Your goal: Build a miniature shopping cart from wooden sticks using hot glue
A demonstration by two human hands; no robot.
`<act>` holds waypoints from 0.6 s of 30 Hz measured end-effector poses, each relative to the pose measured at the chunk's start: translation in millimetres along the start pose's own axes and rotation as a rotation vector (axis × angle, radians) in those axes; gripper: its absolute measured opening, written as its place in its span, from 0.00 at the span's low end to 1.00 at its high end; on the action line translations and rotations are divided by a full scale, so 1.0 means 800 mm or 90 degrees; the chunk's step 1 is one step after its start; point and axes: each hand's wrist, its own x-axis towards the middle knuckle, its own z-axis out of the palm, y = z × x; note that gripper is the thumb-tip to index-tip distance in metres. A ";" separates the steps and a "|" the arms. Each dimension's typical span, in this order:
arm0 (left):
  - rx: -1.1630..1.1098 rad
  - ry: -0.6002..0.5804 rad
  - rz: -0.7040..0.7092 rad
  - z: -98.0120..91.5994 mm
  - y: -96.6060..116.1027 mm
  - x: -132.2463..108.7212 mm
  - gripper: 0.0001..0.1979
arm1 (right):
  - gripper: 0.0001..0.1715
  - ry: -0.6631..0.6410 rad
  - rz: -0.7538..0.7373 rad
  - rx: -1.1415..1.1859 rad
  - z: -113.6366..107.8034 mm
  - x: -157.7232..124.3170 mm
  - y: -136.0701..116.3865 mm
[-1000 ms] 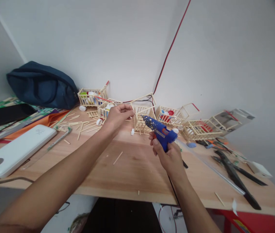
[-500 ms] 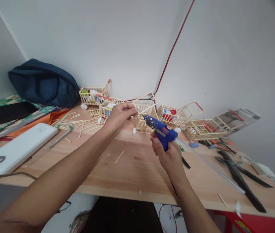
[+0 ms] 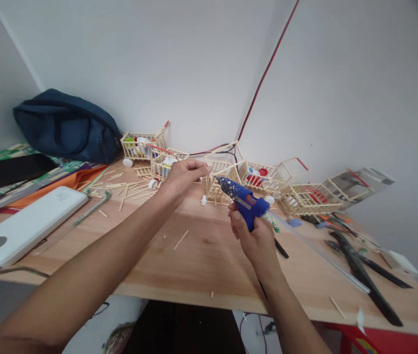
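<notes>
A small cart of thin wooden sticks (image 3: 219,192) with white wheels stands on the table in front of me. My left hand (image 3: 187,178) is at its upper left, thumb and fingers pinched on the end of a stick of its frame. My right hand (image 3: 248,231) is closed round the handle of a blue glue gun (image 3: 246,199). The gun's speckled nozzle points up and left, close to the cart's frame and the left fingertips. Whether the nozzle tip touches the wood is too small to tell.
More stick carts, one at the back left (image 3: 140,145) and one at the right (image 3: 310,199), hold coloured caps. Loose sticks (image 3: 128,189), a white power bank (image 3: 32,223), a dark blue bag (image 3: 67,128) and black-handled tools (image 3: 366,280) lie around.
The view has shifted very slightly. Both hands, the glue gun and the cart keep nearly the same positions.
</notes>
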 end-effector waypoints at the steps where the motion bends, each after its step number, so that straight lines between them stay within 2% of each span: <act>1: 0.002 0.004 -0.003 0.000 0.001 0.000 0.13 | 0.24 0.001 0.001 -0.002 0.000 0.000 0.000; 18: 0.010 0.018 -0.009 0.001 0.005 -0.005 0.12 | 0.22 0.002 -0.009 -0.005 0.000 -0.001 0.008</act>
